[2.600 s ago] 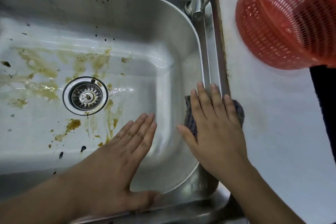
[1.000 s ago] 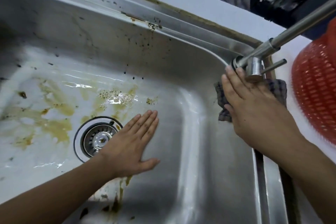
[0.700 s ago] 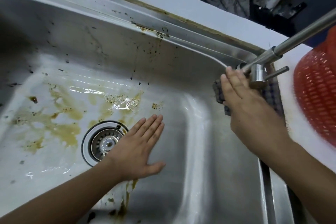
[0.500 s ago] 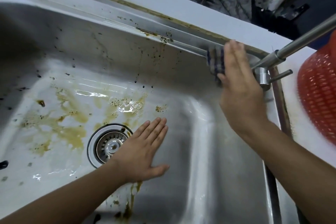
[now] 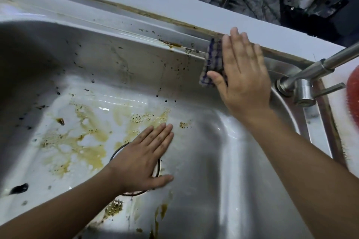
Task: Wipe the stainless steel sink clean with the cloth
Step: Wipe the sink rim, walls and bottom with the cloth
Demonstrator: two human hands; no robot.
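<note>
The stainless steel sink [image 5: 223, 170] fills the view; its floor carries yellow-brown stains and dark specks, and more specks dot the back wall. My right hand [image 5: 242, 75] presses a checked cloth [image 5: 212, 64] flat against the back rim and upper back wall, left of the tap. Most of the cloth lies hidden under the palm. My left hand [image 5: 145, 159] rests flat, fingers apart, on the sink floor over the drain [image 5: 157, 169], which it mostly covers.
A steel tap [image 5: 303, 89] with a side lever stands at the back right corner, its spout running up and right. A red plastic basket [image 5: 354, 91] shows at the right edge. A white counter ledge [image 5: 174, 6] runs behind the sink.
My right hand has slid the cloth from the right rim near the tap leftward along the back rim. My left hand has shifted onto the drain. The view has tilted up and back.
</note>
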